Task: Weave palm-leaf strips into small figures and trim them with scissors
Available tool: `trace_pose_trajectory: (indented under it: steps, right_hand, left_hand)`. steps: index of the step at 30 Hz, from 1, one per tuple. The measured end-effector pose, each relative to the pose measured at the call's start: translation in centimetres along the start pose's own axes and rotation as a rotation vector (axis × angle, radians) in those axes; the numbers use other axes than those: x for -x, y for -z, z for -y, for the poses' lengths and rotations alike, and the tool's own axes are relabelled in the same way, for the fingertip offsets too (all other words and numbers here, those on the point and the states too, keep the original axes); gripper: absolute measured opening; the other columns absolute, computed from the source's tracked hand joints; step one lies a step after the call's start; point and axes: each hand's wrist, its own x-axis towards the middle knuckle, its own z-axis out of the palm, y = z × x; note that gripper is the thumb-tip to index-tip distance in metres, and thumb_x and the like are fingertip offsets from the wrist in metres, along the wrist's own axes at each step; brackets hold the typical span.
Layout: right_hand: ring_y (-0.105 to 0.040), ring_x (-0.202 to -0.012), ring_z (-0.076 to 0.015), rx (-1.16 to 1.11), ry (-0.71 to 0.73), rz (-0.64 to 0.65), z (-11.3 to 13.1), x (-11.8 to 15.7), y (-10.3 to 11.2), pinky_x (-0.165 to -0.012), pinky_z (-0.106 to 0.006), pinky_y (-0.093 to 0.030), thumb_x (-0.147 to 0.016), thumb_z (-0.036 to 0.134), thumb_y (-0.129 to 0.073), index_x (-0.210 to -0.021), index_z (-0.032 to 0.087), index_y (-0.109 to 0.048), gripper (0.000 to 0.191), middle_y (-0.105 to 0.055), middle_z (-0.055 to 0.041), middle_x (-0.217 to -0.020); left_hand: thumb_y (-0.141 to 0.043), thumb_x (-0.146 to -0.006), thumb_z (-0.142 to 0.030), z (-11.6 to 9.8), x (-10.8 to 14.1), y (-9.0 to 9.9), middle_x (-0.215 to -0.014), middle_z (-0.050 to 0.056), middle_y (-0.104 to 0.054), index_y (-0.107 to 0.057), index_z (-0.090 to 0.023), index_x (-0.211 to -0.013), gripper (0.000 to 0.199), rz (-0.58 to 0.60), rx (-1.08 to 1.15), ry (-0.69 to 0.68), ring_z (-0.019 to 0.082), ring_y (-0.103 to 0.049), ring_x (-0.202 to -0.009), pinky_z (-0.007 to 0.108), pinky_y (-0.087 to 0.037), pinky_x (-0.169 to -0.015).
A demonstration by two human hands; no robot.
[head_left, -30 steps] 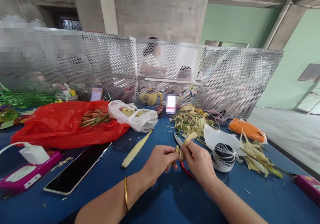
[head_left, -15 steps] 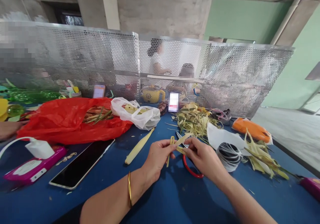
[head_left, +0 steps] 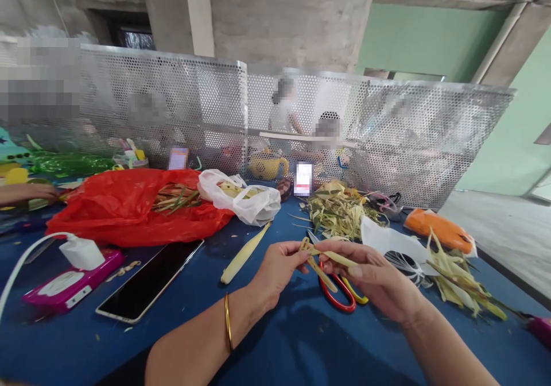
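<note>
My left hand (head_left: pixel 275 268) pinches a pale folded strip of dried husk (head_left: pixel 322 277), with a small loop above the fingertips and a tail hanging down to the right. A longer part of the pale strip (head_left: pixel 338 258) runs rightward into my right hand (head_left: pixel 381 277), its end between thumb and fingers. I cannot tell whether it is one strip or two. Beneath the hands lie scissors (head_left: pixel 336 302) with red and yellow handles, blades partly hidden. A rolled piece of husk (head_left: pixel 244 255) rests on the blue table to the left of my left hand.
A phone (head_left: pixel 150 282) and magenta power strip (head_left: pixel 73 285) lie at left, behind them a red bag (head_left: pixel 103 208) and white bag (head_left: pixel 258 205). Husk scraps (head_left: pixel 340 208), white wire (head_left: pixel 408 268) and an orange packet (head_left: pixel 439 230) sit at right. Another person's hand (head_left: pixel 30 193) shows far left.
My right hand has turned and shifted right, drawing the strip out along its fingers. The strip's tail now slants right instead of straight down. The view has shifted slightly left.
</note>
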Motion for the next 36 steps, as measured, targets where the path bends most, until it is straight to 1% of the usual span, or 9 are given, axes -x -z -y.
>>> trace_pose_trajectory:
  steps: [4, 11, 13, 15, 18, 20, 25, 29, 36]
  right_hand:
    - [-0.062, -0.102, -0.0245, 0.035, 0.063, 0.040, -0.5, -0.2, -0.6, -0.093, -0.038, -0.046, -0.062, 0.032, -0.081, -0.122, 0.023, -0.062, 0.063, -0.067, -0.0090, -0.111]
    - [-0.056, -0.115, -0.0245, 0.159, 0.153, 0.151, -1.1, -0.4, -0.8, -0.093, -0.036, -0.046, -0.067, 0.027, -0.080, -0.128, 0.027, -0.057, 0.065, -0.060, -0.0085, -0.123]
    - [-0.059, -0.106, -0.0233, 0.285, 0.194, 0.048, -1.1, -0.6, -0.8, -0.089, -0.035, -0.048, -0.077, 0.033, -0.071, -0.118, 0.025, -0.064, 0.042, -0.064, -0.0082, -0.115]
    - [-0.059, -0.092, -0.0212, 0.431, 0.285, -0.142, -1.3, -0.9, -0.7, -0.083, -0.033, -0.047, -0.084, 0.038, -0.062, -0.098, 0.022, -0.071, 0.023, -0.066, -0.0068, -0.096]
    - [-0.054, -0.077, -0.0175, 0.535, 0.375, -0.344, -1.6, -1.2, -0.7, -0.073, -0.028, -0.044, -0.087, 0.044, -0.057, -0.073, 0.020, -0.067, 0.030, -0.059, -0.0033, -0.077]
    - [-0.049, -0.067, -0.0146, 0.514, 0.311, -0.364, -1.8, -1.2, -0.8, -0.065, -0.025, -0.041, -0.089, 0.049, -0.050, -0.069, 0.019, -0.061, 0.038, -0.054, -0.0008, -0.069]
    - [-0.040, -0.054, -0.0110, 0.524, 0.098, -0.261, -2.6, -1.6, -0.8, -0.054, -0.023, -0.033, -0.087, 0.050, -0.051, -0.058, 0.019, -0.053, 0.042, -0.044, 0.0035, -0.057]
    - [-0.041, -0.053, -0.0114, 0.636, 0.077, -0.227, -3.2, -2.0, -0.6, -0.054, -0.024, -0.033, -0.086, 0.040, -0.050, -0.054, 0.019, -0.049, 0.038, -0.045, 0.0033, -0.055]
    - [-0.050, -0.065, -0.0142, 0.756, 0.096, -0.227, -3.0, -2.1, -0.5, -0.065, -0.026, -0.037, -0.086, 0.036, -0.047, -0.052, 0.019, -0.048, 0.038, -0.053, -0.0001, -0.065]
  left_hand:
    - [-0.074, -0.067, -0.039, -0.3, 0.2, -0.2, -0.080, 0.007, -0.071, -0.073, -0.015, -0.088, 0.032, 0.003, 0.032, 0.093, 0.011, -0.059, -0.060, 0.023, -0.043, -0.060]
    - [-0.073, -0.064, -0.032, -0.3, -0.1, 0.1, -0.067, 0.001, -0.065, -0.068, -0.014, -0.083, 0.026, -0.041, 0.059, 0.147, 0.006, -0.051, -0.049, 0.018, -0.026, -0.042]
    - [-0.073, -0.065, -0.033, 0.0, -0.2, 0.2, -0.070, 0.002, -0.066, -0.070, -0.014, -0.085, 0.028, -0.030, 0.059, 0.133, 0.005, -0.049, -0.048, 0.017, -0.026, -0.041]
    - [-0.072, -0.067, -0.035, 0.1, -0.2, 0.2, -0.076, 0.004, -0.068, -0.071, -0.014, -0.089, 0.030, -0.023, 0.026, 0.105, 0.005, -0.048, -0.048, 0.018, -0.026, -0.041]
    - [-0.070, -0.070, -0.036, 0.2, 0.1, -0.1, -0.078, 0.006, -0.070, -0.073, -0.014, -0.092, 0.031, -0.011, -0.056, 0.058, 0.006, -0.048, -0.047, 0.018, -0.026, -0.041]
    - [-0.069, -0.071, -0.034, 0.1, 0.3, -0.4, -0.077, 0.006, -0.070, -0.074, -0.014, -0.091, 0.028, -0.017, -0.098, 0.038, 0.006, -0.048, -0.046, 0.018, -0.027, -0.041]
    - [-0.067, -0.071, -0.027, 0.0, 0.1, -0.5, -0.065, 0.002, -0.068, -0.075, -0.015, -0.088, 0.022, -0.095, -0.159, 0.024, 0.006, -0.046, -0.043, 0.019, -0.028, -0.042]
    - [-0.066, -0.072, -0.026, 0.0, 0.1, -0.4, -0.058, 0.000, -0.065, -0.075, -0.016, -0.086, 0.020, -0.114, -0.233, 0.017, 0.007, -0.047, -0.042, 0.019, -0.030, -0.044]
    - [-0.062, -0.075, -0.030, 0.3, 0.3, -0.4, -0.065, 0.001, -0.069, -0.075, -0.017, -0.089, 0.023, -0.080, -0.336, -0.060, 0.011, -0.053, -0.046, 0.021, -0.038, -0.049]
